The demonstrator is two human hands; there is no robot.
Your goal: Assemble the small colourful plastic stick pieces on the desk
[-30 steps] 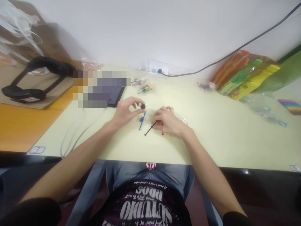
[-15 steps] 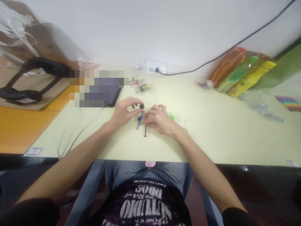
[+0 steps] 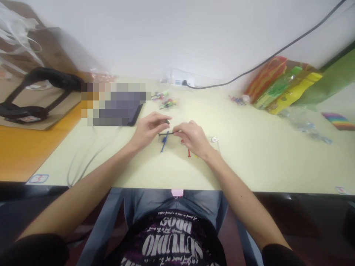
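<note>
Between the thumb and fingers of my left hand (image 3: pixel 149 128) is a small round black piece (image 3: pixel 167 122), partly covered by the fingertips. My right hand (image 3: pixel 192 133) pinches one end of a thin black plastic stick (image 3: pixel 165 134), which lies level and points toward my left hand. Below the stick, a blue stick with a round piece (image 3: pixel 164 142) rests on the table. Beside and partly under my right hand are a red stick (image 3: pixel 189 152), a red round piece (image 3: pixel 182 142) and a bit of yellow (image 3: pixel 196 156).
Small colourful parts in clear bags (image 3: pixel 168 102) lie behind my hands. A dark tablet (image 3: pixel 122 107), partly pixelated, sits to the left, with white cables (image 3: pixel 91 162) in front. Silvery bits (image 3: pixel 213 139) lie right of my hand. Snack bags and a bottle (image 3: pixel 283 87) stand back right.
My right hand has lifted the black stick off the table and turned it from pointing toward me to lying crosswise. My left hand still holds the black round piece, now more covered.
</note>
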